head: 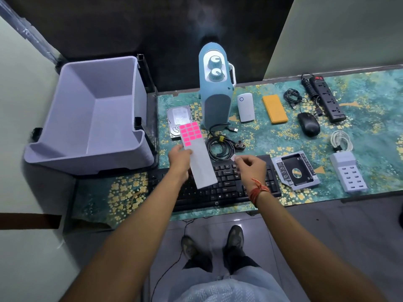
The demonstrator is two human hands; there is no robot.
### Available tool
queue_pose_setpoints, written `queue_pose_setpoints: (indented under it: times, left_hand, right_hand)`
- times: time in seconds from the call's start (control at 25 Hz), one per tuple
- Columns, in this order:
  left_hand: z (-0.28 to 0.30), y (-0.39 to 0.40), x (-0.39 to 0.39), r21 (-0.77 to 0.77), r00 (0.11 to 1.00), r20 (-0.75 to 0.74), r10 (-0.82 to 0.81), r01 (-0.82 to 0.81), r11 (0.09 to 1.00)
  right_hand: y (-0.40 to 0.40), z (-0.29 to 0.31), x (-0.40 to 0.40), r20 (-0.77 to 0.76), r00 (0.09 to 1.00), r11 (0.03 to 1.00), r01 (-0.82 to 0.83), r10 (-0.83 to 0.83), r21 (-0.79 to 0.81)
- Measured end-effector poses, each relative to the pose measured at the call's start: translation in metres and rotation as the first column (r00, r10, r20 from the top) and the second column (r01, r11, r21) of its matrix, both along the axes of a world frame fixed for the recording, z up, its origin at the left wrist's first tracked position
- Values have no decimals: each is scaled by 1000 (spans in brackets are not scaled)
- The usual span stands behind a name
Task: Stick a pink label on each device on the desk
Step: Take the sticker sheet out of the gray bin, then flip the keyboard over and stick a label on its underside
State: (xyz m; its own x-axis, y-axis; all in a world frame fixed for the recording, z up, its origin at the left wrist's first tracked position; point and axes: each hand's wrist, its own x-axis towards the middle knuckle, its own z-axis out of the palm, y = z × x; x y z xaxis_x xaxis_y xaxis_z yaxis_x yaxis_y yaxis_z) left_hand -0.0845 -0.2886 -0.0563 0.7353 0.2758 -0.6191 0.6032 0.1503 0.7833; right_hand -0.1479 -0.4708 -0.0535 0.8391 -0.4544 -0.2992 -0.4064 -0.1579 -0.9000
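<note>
Above the black keyboard (218,182), the left hand (180,159) grips a long white label sheet (199,158), its far end carrying rows of bright pink squares. Right of the sheet, the right hand (250,165) has its fingers (238,159) pinched on one small pale peeled label (233,157).

Desk mat (272,136) is teal with gold flower speckles. Sticker sheet (197,152) is pale grey with hot pink labels (190,133). Heater (214,88) is light blue, bin (91,118) lavender, power bank (274,109) orange, keyboard (226,186) and mouse (308,124) black, hub (349,174) white.
</note>
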Motion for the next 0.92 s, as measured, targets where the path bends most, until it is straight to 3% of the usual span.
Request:
queue_pose_setpoints:
  times: [0.24,0.32,0.4,0.44,0.48,0.52,0.56,0.6,0.64,0.68,0.76,0.92]
  left_hand:
    - [-3,16,59,-76,966,-28,258,-259,963]
    - [-7,13,64,-59,961,-36,274,-276,959]
    - [-10,5,49,179,996,-28,84,-77,981]
    - [-9,2,33,348,997,13,-79,70,935]
    - [-11,-2,14,484,955,44,-293,236,842]
    - [-14,-5,-6,603,841,30,-540,416,681]
    - [-17,-5,-24,705,653,-58,-755,562,432]
    - [-21,-2,-37,755,440,-218,-871,642,135]
    - [-25,2,-47,745,265,-387,-883,654,-130]
    - [-32,7,-51,702,162,-515,-842,643,-305]
    - [-40,13,-51,643,86,-620,-780,625,-443]
    - [-42,9,-50,637,51,-651,-757,578,-509]
  right_hand:
    - [-12,-13,-24,-49,996,997,72,-72,6]
    - [-11,-11,-27,-50,995,996,83,-81,37]
    - [-9,-10,-30,-53,994,992,96,-92,81]
    - [-8,-11,-31,-59,994,990,103,-97,102]
    - [-8,-11,-32,-68,993,987,107,-99,122]
    - [-7,-13,-33,-79,992,984,109,-99,143]
    - [-6,-14,-35,-91,991,980,113,-99,165]
    - [-5,-16,-36,-100,990,976,119,-102,182]
    - [-3,-17,-38,-106,988,972,129,-109,196]
    - [-1,-18,-39,-109,987,968,136,-115,209]
    - [3,-17,-41,-112,987,963,142,-119,227]
    - [7,-16,-45,-122,986,963,142,-116,230]
